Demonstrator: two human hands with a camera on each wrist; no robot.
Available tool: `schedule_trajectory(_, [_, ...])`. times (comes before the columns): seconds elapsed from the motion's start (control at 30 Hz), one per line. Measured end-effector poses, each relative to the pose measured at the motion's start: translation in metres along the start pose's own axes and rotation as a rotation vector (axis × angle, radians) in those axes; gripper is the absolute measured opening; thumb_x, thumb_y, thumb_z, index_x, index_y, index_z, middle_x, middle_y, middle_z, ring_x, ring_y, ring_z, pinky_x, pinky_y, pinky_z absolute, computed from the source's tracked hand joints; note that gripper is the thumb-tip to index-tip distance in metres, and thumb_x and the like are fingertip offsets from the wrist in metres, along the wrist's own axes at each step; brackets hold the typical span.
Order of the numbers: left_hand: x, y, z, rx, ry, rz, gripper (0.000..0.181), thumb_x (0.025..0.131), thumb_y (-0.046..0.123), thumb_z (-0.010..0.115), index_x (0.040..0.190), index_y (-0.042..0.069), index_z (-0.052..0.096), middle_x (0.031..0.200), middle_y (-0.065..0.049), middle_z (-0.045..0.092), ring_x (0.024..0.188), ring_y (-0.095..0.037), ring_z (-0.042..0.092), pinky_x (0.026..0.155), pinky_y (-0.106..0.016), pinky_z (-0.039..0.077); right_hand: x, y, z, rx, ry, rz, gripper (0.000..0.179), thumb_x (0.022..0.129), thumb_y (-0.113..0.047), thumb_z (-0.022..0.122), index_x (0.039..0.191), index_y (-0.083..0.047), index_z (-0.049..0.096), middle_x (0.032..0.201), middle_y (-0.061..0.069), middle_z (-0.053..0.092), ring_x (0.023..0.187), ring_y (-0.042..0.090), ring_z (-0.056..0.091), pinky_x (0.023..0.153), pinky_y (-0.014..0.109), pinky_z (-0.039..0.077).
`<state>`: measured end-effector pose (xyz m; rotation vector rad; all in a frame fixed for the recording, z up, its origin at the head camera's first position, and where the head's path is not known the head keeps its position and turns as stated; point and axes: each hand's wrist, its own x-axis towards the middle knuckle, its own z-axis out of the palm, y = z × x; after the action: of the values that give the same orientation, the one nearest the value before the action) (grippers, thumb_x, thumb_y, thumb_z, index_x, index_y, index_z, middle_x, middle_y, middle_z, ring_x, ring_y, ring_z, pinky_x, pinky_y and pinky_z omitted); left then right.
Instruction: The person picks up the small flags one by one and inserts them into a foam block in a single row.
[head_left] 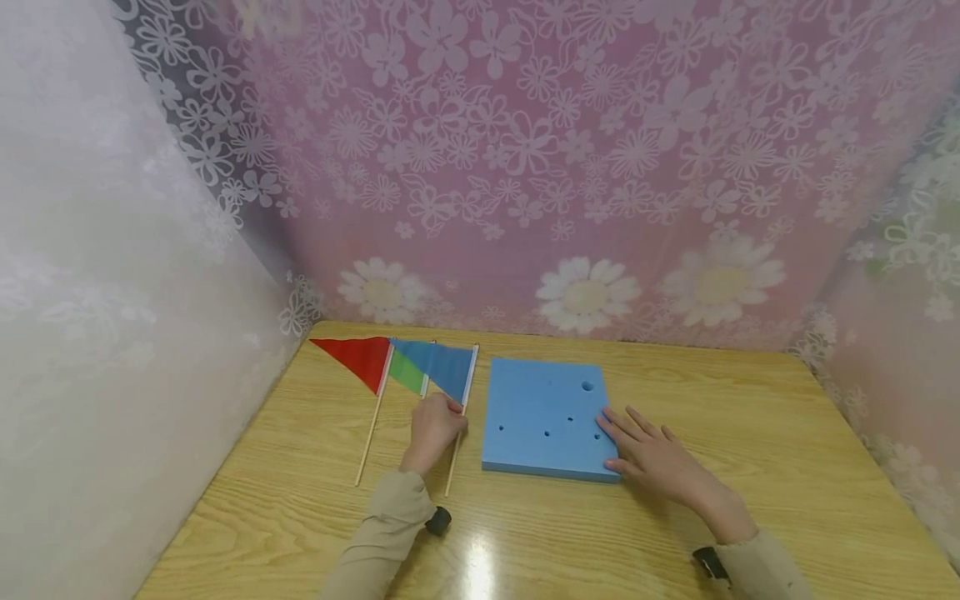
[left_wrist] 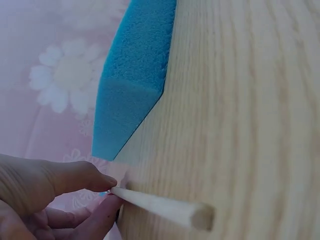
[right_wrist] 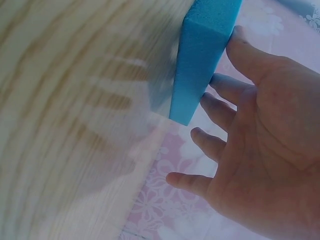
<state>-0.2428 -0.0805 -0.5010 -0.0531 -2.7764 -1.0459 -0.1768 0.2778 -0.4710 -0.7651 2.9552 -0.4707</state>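
Note:
My left hand (head_left: 433,429) pinches the wooden stick of a blue pennant flag (head_left: 448,370) between thumb and forefinger. In the left wrist view the stick (left_wrist: 160,206) juts out past the fingertips. Overlapping it to the left is a green flag (head_left: 406,372), its lower stick hidden behind the hand. A red flag (head_left: 360,361) lies farther left on its own stick. Right of the flags sits a flat blue foam block (head_left: 536,400) with several holes in its top. My right hand (head_left: 660,462), fingers spread and extended, touches the block's right edge; the right wrist view shows the block's side (right_wrist: 200,60) by those fingertips.
The wood-grain table (head_left: 712,400) ends at the back against a pink floral curtain (head_left: 525,208). Pale patterned cloth (head_left: 112,292) hangs along the left side, and more cloth (head_left: 907,358) on the right. Each wrist wears a dark strap.

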Motion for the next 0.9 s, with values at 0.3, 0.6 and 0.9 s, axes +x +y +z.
schedule_trajectory(0.3, [0.006, -0.004, -0.007, -0.132, -0.016, -0.060, 0.012, 0.083, 0.007, 0.075, 0.093, 0.004, 0.080, 0.080, -0.004, 0.075, 0.069, -0.016, 0.068, 0.064, -0.029, 0.053, 0.000, -0.001, 0.000, -0.001, 0.001, 0.002, 0.068, 0.101, -0.046, 0.058, 0.156, -0.010, 0.040, 0.162, 0.014, 0.035, 0.147, 0.048, 0.026, 0.107, 0.079, 0.025])
schedule_trajectory(0.6, [0.015, 0.010, -0.017, -0.463, -0.083, -0.042, 0.023, 0.095, 0.009, 0.071, 0.115, -0.002, 0.072, 0.100, -0.015, 0.073, 0.085, -0.025, 0.074, 0.070, -0.031, 0.063, -0.002, 0.000, 0.000, -0.001, 0.008, -0.003, 0.067, 0.101, -0.045, 0.058, 0.156, -0.011, 0.040, 0.162, 0.014, 0.035, 0.147, 0.048, 0.026, 0.107, 0.078, 0.026])
schedule_trajectory(0.9, [0.015, 0.039, -0.015, -0.650, -0.069, 0.102, 0.027, 0.095, 0.008, 0.072, 0.119, -0.004, 0.069, 0.106, -0.019, 0.072, 0.092, -0.031, 0.073, 0.072, -0.034, 0.064, -0.002, 0.003, 0.004, -0.016, 0.019, -0.016, 0.067, 0.102, -0.045, 0.057, 0.156, -0.011, 0.040, 0.162, 0.014, 0.035, 0.147, 0.047, 0.028, 0.107, 0.078, 0.027])
